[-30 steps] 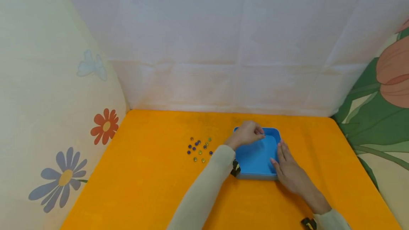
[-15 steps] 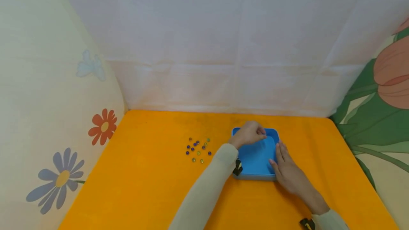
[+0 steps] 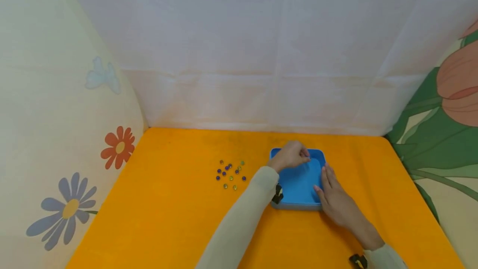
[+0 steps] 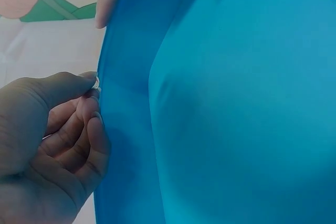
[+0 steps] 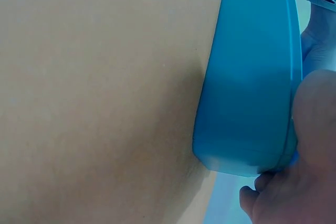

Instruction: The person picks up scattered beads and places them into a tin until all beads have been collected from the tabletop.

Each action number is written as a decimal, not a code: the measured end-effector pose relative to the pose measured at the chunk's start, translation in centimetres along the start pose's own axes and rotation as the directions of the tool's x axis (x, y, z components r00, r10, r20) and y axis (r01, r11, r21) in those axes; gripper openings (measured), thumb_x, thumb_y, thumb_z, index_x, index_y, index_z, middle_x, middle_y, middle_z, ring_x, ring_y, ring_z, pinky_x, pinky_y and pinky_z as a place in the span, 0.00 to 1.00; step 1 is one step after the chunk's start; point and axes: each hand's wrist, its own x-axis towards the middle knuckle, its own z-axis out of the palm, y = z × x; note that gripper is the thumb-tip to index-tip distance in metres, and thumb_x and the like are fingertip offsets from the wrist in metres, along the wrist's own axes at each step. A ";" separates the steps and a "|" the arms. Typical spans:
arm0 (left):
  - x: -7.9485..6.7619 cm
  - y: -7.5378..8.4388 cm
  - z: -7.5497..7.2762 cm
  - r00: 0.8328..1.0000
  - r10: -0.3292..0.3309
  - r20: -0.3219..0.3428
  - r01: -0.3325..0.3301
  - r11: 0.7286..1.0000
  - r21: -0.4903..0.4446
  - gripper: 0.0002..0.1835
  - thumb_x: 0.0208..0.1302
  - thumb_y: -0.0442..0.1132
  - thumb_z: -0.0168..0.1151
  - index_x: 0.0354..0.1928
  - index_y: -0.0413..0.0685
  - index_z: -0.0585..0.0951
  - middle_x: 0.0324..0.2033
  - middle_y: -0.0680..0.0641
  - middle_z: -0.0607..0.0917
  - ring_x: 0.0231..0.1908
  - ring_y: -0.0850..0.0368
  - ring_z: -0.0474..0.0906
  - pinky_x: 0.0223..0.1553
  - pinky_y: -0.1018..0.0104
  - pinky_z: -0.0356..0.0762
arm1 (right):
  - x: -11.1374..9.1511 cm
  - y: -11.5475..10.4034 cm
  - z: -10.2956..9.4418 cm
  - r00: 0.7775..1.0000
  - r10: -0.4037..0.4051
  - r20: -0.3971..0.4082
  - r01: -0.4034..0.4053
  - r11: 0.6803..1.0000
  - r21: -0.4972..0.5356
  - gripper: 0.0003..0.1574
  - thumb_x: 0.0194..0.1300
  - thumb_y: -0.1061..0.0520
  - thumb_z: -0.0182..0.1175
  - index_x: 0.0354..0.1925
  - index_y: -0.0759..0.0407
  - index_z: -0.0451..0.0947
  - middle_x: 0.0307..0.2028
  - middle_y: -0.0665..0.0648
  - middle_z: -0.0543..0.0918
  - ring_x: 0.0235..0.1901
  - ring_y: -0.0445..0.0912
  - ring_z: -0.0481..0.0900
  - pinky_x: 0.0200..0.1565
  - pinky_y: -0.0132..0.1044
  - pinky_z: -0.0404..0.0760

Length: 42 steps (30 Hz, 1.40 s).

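Note:
My left hand (image 3: 290, 155) hovers over the far left part of a shallow blue box (image 3: 298, 186). In the left wrist view, thumb and forefinger pinch a small, shiny clear piece (image 4: 96, 83) that looks like a glass bead, mostly hidden by the fingertips. The other fingers curl beneath. My right hand (image 3: 339, 202) grips the box's right wall, fingers along the outside and thumb reaching over the rim. The right wrist view shows the box's outer side (image 5: 247, 87) resting on the table, with part of that hand at its corner.
Several small glass beads (image 3: 231, 178), dark blue, amber and greenish yellow, lie scattered on the orange table (image 3: 168, 202) left of the box. A white cloth backdrop (image 3: 209, 53) rises behind the table. Flower-printed cloths hang at both sides.

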 end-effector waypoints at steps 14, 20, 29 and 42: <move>-0.5 0.6 -0.5 0.999 -0.019 0.030 0.020 0.999 -0.036 0.14 0.77 0.44 0.64 0.56 0.46 0.88 0.49 0.47 0.91 0.42 0.63 0.85 0.45 0.74 0.82 | -0.2 -0.2 -0.2 1.000 0.007 0.008 -0.007 1.000 0.008 0.48 0.86 0.45 0.45 0.81 0.76 0.39 0.83 0.76 0.39 0.81 0.72 0.46 0.75 0.70 0.58; -1.4 0.9 -1.4 0.999 0.033 0.040 -0.031 0.998 -0.046 0.13 0.77 0.44 0.63 0.54 0.45 0.88 0.43 0.49 0.90 0.35 0.64 0.81 0.41 0.75 0.81 | 0.0 -0.3 -0.3 0.999 0.023 0.030 -0.023 1.000 -0.021 0.48 0.86 0.43 0.43 0.81 0.75 0.39 0.83 0.74 0.39 0.82 0.71 0.46 0.75 0.69 0.57; -4.1 0.9 -3.5 0.999 0.035 0.003 -0.035 0.998 -0.046 0.14 0.78 0.47 0.62 0.52 0.46 0.87 0.42 0.51 0.89 0.35 0.65 0.80 0.39 0.75 0.79 | 0.2 -0.2 -0.3 0.998 0.041 0.048 -0.040 0.999 -0.031 0.50 0.86 0.42 0.43 0.82 0.74 0.37 0.84 0.73 0.36 0.82 0.70 0.44 0.75 0.69 0.57; -8.7 -1.7 -6.9 0.995 -0.032 -0.090 0.018 0.989 -0.150 0.14 0.79 0.47 0.60 0.54 0.47 0.86 0.42 0.50 0.87 0.38 0.58 0.78 0.40 0.70 0.79 | -0.2 -0.3 -0.3 0.999 0.028 0.041 -0.027 0.999 -0.023 0.49 0.86 0.42 0.42 0.82 0.74 0.37 0.84 0.73 0.37 0.83 0.70 0.44 0.75 0.70 0.56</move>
